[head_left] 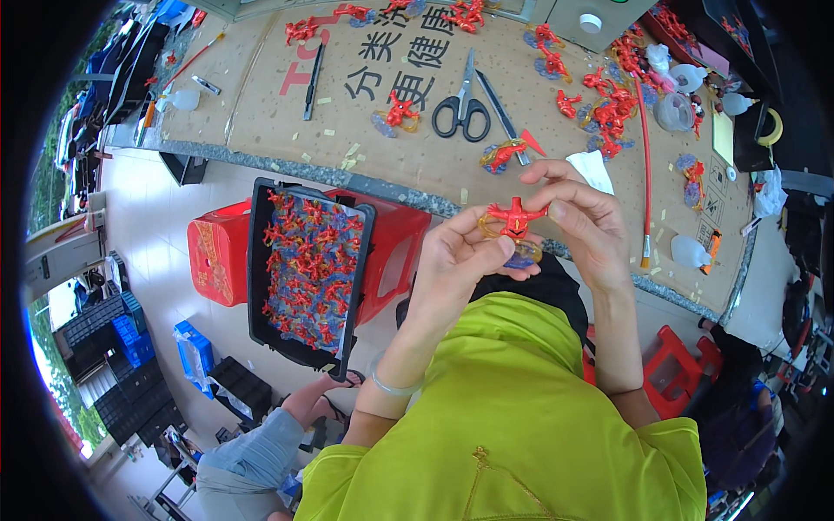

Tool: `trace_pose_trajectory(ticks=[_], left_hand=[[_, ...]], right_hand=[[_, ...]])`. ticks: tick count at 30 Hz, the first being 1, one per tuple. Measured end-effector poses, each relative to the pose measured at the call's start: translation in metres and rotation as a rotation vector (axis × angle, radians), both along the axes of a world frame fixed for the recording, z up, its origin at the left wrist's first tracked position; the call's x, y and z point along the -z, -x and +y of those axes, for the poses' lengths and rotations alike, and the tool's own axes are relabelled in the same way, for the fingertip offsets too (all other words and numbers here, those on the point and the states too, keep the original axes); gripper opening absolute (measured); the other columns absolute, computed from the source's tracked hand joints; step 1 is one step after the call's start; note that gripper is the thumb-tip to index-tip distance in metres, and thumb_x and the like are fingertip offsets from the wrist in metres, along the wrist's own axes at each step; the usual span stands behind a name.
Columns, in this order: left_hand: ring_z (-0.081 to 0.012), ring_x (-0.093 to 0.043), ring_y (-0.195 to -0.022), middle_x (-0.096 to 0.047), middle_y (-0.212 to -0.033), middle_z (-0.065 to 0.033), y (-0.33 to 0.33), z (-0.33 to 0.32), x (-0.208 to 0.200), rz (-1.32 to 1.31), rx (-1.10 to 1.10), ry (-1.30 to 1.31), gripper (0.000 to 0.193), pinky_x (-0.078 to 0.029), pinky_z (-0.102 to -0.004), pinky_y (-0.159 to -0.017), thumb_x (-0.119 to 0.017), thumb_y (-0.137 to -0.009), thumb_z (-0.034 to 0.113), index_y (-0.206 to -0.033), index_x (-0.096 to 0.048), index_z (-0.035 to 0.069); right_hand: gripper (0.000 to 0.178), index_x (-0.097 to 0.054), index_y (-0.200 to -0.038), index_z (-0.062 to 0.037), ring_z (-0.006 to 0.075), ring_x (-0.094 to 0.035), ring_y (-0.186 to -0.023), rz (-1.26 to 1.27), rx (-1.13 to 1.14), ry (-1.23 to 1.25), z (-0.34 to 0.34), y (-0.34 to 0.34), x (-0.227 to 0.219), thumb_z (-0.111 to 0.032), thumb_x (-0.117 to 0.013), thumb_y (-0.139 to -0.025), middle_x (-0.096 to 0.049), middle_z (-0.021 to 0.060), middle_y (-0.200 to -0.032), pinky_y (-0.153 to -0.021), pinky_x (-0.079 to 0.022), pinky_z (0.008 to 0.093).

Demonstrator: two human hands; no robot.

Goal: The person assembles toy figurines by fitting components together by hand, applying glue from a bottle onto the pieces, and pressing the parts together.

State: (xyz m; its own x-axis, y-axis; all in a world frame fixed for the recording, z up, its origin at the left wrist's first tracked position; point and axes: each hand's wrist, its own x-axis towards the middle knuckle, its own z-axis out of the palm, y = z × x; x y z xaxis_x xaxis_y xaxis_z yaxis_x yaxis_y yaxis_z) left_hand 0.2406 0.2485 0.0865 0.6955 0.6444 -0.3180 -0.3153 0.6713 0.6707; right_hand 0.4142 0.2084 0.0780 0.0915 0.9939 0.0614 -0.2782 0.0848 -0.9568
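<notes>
Just off the table's front edge, a small red figurine [516, 217] with a yellow ring and a clear bluish base is held between both hands. My left hand [462, 253] is closed on its lower part, thumb against the base. With thumb and fingertips, my right hand [592, 219] pinches the figurine's outstretched arm; its index finger is raised and bent. Right behind my hands lies another red figurine [504, 154] on its clear base. Beside that one are a cutter knife [499, 108] and black-handled scissors [463, 113].
A black tray [257, 260] full of similar figurines rests on red stools [221, 256] at left. More figurines [612, 108] are heaped at right on the cardboard-covered table [261, 104], near a long red brush [645, 174] and small bottles [689, 252]. Another person [248, 460] is at lower left.
</notes>
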Motion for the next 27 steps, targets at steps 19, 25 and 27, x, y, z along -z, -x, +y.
trace_pose_trajectory(ticks=[19,25,27], left_hand=[[-0.02,-0.065,-0.073,-0.065,-0.097,-0.0221,0.011,-0.011,0.015,-0.043,-0.077,0.034,0.032,-0.055,-0.0288,-0.064,-0.053,-0.084,0.003,-0.115,-0.052,-0.007],[-0.0202,-0.063,-0.065,-0.065,-0.09,-0.021,0.011,-0.014,0.009,0.083,-0.162,-0.055,0.041,-0.051,-0.026,-0.057,-0.054,-0.085,0.003,-0.123,-0.041,-0.003],[-0.0186,-0.063,-0.064,-0.065,-0.089,-0.0182,0.013,-0.013,0.012,0.084,-0.165,-0.049,0.042,-0.05,-0.0256,-0.056,-0.054,-0.085,0.0,-0.123,-0.037,-0.001]], right_hand=[[0.012,-0.067,-0.086,0.0046,0.0101,-0.055,-0.074,-0.168,0.195,0.15,-0.01,0.023,-0.007,-0.006,-0.064,-0.084,-0.064,0.0068,-0.079,-0.069,-0.041,0.024],[0.015,-0.068,-0.088,0.0027,0.0078,-0.054,-0.073,-0.205,0.15,0.242,-0.01,0.022,-0.006,-0.01,-0.067,-0.082,-0.065,0.0054,-0.079,-0.068,-0.041,0.023],[0.016,-0.069,-0.088,0.0022,0.007,-0.053,-0.071,-0.156,0.119,0.292,-0.007,0.023,-0.01,-0.012,-0.068,-0.081,-0.065,0.0049,-0.077,-0.067,-0.041,0.0227]])
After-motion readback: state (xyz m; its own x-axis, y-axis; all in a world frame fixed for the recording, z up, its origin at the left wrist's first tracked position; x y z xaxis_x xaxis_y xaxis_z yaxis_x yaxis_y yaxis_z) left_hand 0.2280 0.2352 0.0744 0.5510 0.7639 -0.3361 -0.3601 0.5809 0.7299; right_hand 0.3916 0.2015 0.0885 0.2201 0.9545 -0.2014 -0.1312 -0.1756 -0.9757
